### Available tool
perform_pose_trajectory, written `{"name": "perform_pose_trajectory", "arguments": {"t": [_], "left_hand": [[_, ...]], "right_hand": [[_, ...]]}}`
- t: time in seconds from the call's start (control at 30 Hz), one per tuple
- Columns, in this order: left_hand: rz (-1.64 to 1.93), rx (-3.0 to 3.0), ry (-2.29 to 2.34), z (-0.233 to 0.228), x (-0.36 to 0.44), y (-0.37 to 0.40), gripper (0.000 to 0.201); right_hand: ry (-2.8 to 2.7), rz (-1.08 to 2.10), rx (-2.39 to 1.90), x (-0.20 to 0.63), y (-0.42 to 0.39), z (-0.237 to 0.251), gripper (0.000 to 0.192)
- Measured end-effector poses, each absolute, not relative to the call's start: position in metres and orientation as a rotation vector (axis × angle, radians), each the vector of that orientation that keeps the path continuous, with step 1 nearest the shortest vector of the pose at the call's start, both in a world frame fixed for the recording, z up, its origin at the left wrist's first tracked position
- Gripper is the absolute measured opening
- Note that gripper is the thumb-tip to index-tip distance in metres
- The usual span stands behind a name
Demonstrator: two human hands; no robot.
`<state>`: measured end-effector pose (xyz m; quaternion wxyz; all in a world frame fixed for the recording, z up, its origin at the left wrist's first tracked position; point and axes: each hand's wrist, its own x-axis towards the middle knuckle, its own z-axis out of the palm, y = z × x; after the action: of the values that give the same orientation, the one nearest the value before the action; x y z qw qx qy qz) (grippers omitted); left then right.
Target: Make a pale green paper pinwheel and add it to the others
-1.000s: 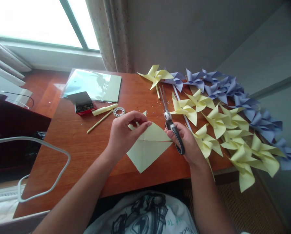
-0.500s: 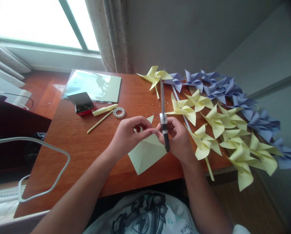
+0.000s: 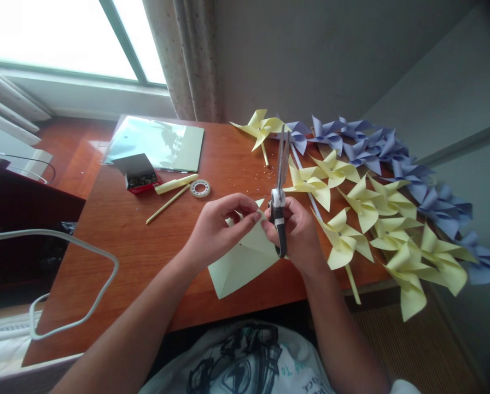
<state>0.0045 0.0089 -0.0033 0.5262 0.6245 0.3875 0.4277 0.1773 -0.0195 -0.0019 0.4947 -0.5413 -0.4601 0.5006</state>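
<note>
Both hands work a yellow paper square at the centre of the frame, the right one holding scissors.

The left hand [image 3: 216, 232] pinches the upper corner of the paper square [image 3: 240, 262], which lies on the table [image 3: 117, 230] at lower centre. The right hand [image 3: 296, 235] is closed around the handles of the scissors [image 3: 278, 191], blades slightly parted and pointing toward the top of the frame. Yellow pinwheels [image 3: 363, 210] and purple pinwheels [image 3: 376, 145] fill the right side. A tape roll [image 3: 199, 188], a stick [image 3: 168, 204] and a small box [image 3: 138, 173] sit at upper left.
</note>
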Motion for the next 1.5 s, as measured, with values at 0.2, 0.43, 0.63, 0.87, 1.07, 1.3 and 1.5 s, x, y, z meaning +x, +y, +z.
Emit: {"name": "perform_pose_trajectory", "arguments": {"t": [0.2, 0.43, 0.63, 0.87, 1.07, 1.3, 1.5], "left_hand": [[0.964, 1.378, 0.905, 0.002, 0.005, 0.009, 0.022], [0.901, 1.324, 0.856, 0.005, 0.005, 0.010, 0.027], [1.025, 1.253, 1.015, 0.006, 0.004, 0.011, 0.021], [1.284, 1.054, 1.092, 0.007, -0.005, 0.018, 0.013], [1.321, 0.937, 1.103, 0.005, -0.005, 0.019, 0.023], [1.229, 0.845, 1.116, 0.005, -0.006, 0.023, 0.023], [1.213, 0.687, 1.094, 0.006, -0.003, 0.025, 0.041]], "right_hand": [[-1.144, 1.194, -1.336, 0.176, -0.020, -0.001, 0.037], [-1.174, 1.198, -1.314, 0.177, -0.022, -0.003, 0.033], [-1.111, 1.202, -1.353, 0.176, -0.021, 0.000, 0.027], [-1.002, 1.035, -1.401, 0.182, -0.016, -0.011, 0.024], [-0.932, 0.964, -1.409, 0.189, -0.014, -0.022, 0.024], [-0.886, 0.879, -1.440, 0.192, -0.017, -0.024, 0.026], [-0.915, 0.853, -1.433, 0.193, -0.019, -0.027, 0.026]]}}
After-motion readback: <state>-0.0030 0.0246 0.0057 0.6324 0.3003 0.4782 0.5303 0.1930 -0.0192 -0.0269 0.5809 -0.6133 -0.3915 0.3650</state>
